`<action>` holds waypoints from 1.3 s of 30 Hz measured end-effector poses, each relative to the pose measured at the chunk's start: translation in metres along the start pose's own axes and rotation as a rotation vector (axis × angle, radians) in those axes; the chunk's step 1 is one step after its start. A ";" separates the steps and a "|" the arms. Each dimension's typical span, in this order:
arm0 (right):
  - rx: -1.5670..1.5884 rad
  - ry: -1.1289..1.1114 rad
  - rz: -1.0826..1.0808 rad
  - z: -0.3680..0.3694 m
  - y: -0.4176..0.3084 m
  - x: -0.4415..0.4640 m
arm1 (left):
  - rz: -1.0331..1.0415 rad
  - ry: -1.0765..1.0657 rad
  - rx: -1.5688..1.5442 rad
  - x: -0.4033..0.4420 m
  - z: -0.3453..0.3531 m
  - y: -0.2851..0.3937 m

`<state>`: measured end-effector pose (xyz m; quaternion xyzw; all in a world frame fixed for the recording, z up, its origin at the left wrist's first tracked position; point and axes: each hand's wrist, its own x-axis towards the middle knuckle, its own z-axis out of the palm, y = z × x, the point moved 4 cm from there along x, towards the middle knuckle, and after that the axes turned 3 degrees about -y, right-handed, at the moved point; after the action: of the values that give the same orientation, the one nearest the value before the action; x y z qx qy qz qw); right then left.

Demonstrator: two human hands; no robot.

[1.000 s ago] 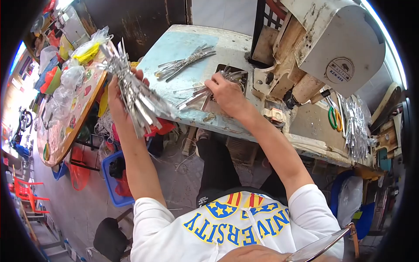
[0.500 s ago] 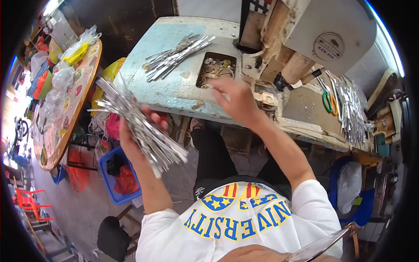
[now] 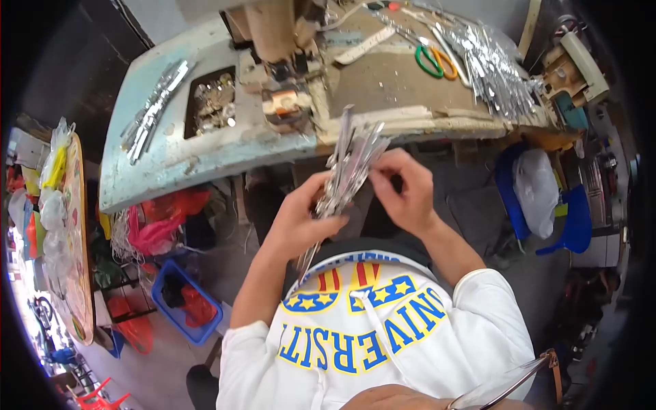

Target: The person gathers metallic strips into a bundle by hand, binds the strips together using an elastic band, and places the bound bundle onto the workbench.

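Note:
My left hand (image 3: 295, 220) is wrapped round a bundle of thin, shiny silver strips (image 3: 352, 164) in front of my chest. The strips stand at a slant, their upper ends fanned near the worktable's edge and their lower ends pointing at my shirt. Close against the right side of the bundle, my right hand (image 3: 412, 197) has thumb and forefinger pinched together; what lies between them is too small to make out. Another small bunch of silver strips (image 3: 156, 113) lies on the table's left part.
A machine (image 3: 273, 41) stands on the worn worktable (image 3: 225, 160), beside a cut-out (image 3: 212, 102) holding small bits. Scissors (image 3: 437, 63), a ruler (image 3: 365, 46) and a silver strip pile (image 3: 495, 68) lie to the right. Below are a blue basket (image 3: 213, 328) and a blue chair (image 3: 577, 225).
My left hand has brought the bundle right, in front of my chest. My right hand has come back from above the table cut-out to the bundle. The view has turned right.

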<state>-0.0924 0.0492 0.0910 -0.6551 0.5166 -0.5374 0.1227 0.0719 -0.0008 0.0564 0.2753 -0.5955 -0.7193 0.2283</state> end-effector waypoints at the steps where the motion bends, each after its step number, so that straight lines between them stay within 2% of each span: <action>1: 0.026 0.000 0.082 -0.007 0.014 -0.009 | -0.041 -0.010 0.005 0.008 0.006 -0.009; 6: 0.027 -0.106 0.291 -0.021 0.058 -0.054 | -0.187 -0.100 0.058 0.043 0.027 -0.056; 10: 0.023 -0.126 0.332 -0.018 0.081 -0.073 | -0.266 -0.063 0.124 0.057 0.037 -0.083; 14: 0.036 -0.106 0.234 -0.007 0.091 -0.087 | -0.309 -0.069 0.201 0.062 0.043 -0.095; 18: -0.023 -0.099 0.327 0.004 0.104 -0.106 | -0.285 -0.051 0.252 0.062 0.044 -0.101; 24: -0.005 -0.078 0.344 0.016 0.106 -0.112 | -0.376 -0.048 0.261 0.055 0.040 -0.126; 27: 0.116 -0.164 0.363 0.024 0.118 -0.111 | -0.282 -0.011 0.309 0.053 0.036 -0.124; 30: 0.319 -0.241 0.530 0.032 0.128 -0.109 | -0.263 0.041 0.328 0.049 0.028 -0.133; 33: 0.273 -0.265 0.617 0.039 0.125 -0.108 | -0.331 0.043 0.297 0.046 0.024 -0.137; 36: 0.389 -0.290 0.760 0.046 0.131 -0.114 | -0.360 0.044 0.295 0.043 0.018 -0.138; 39: 0.644 -0.223 0.833 0.049 0.134 -0.124 | -0.281 0.087 0.292 0.042 0.010 -0.139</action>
<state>-0.1109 0.0717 -0.0962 -0.3770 0.5259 -0.5015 0.5743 0.0337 0.0046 -0.0842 0.4167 -0.6388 -0.6376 0.1089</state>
